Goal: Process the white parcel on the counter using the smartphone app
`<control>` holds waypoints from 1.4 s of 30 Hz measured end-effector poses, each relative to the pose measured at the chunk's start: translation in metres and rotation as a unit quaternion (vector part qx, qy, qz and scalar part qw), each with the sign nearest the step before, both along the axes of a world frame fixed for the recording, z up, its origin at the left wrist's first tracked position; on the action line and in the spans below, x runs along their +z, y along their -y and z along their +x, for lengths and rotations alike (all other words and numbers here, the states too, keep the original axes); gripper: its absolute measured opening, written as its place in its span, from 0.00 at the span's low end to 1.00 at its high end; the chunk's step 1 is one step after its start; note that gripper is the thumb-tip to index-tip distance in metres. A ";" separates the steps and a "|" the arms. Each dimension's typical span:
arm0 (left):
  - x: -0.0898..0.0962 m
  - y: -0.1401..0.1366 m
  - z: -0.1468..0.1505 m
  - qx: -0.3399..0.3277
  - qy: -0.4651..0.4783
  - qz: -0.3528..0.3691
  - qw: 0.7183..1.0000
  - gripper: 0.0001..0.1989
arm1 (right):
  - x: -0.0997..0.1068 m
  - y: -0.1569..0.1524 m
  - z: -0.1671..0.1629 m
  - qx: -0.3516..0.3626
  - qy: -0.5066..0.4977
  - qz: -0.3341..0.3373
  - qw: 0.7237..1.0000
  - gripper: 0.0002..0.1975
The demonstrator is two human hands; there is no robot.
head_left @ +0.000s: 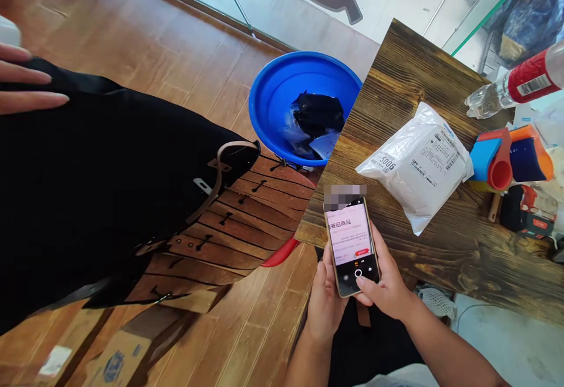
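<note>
**Phone held in both hands just off the table's near-left corner**

A phone (351, 247) was held upright-ish in front of the body, screen lit, its top end overlapping the near edge of the wooden table (445, 246). It was gripped from the left by the left hand (325, 300), fingers closed around the casing edge. The right hand (388, 284) was wrapped on the other side, thumb laid on the lower part of the screen. Both hands were clamped on the phone; nothing else was held.

A white parcel bag (416, 164) with printed labels was seen flat on the table, mid-width, well inside all edges and apart from the phone. Clear tabletop was left between the bag and the near edge. The right end was crowded: coloured tape rolls (506, 161), a plastic bottle (515, 84) lying tilted toward the far-right corner, a dark tool (524, 211) near the right edge.

Left of the table's left edge, a blue basin (282, 90) with dark contents was set on the floor, close beside that edge. A slatted wooden seat (247, 222) draped with black fabric (97, 187) was seen left of the hands. Another person's fingers (26, 84) were resting on the fabric at the far left.

Open floor was limited to a narrow strip between seat and table.
</note>
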State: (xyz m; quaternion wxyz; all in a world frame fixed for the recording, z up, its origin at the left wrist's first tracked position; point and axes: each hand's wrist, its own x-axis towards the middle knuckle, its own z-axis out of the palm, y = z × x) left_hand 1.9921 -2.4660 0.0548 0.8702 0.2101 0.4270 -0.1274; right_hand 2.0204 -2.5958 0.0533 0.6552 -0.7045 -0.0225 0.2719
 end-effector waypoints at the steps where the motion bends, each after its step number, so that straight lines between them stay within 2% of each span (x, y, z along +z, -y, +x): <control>1: 0.002 -0.002 0.000 0.001 -0.004 -0.002 1.000 0.28 | 0.001 0.000 0.000 -0.003 -0.001 0.003 1.000 0.45; 6: 0.008 -0.009 -0.001 -0.013 0.021 -0.047 0.999 0.26 | 0.010 -0.003 -0.002 -0.022 -0.019 0.007 1.000 0.45; 13: 0.022 0.000 0.002 0.015 -0.034 0.006 0.999 0.30 | 0.016 -0.004 -0.004 -0.032 -0.026 0.003 0.999 0.44; 16: 0.019 -0.003 0.001 -0.004 -0.014 -0.001 1.000 0.28 | 0.016 -0.003 -0.003 -0.027 -0.027 -0.003 0.999 0.45; 21: 0.007 -0.012 -0.005 -0.026 0.059 -0.063 0.996 0.23 | 0.017 -0.003 -0.002 -0.028 -0.022 0.003 0.999 0.44; 33: 0.010 -0.014 -0.001 -0.026 0.061 -0.074 0.995 0.22 | 0.021 -0.003 0.001 -0.018 -0.071 0.056 0.996 0.46; 38: 0.012 -0.015 -0.002 -0.020 0.046 -0.076 0.996 0.21 | 0.024 -0.005 0.003 -0.006 -0.093 0.095 0.991 0.43; 42: 0.016 -0.014 0.000 -0.007 0.031 -0.076 0.997 0.21 | 0.023 -0.004 0.004 -0.004 -0.057 0.061 0.997 0.45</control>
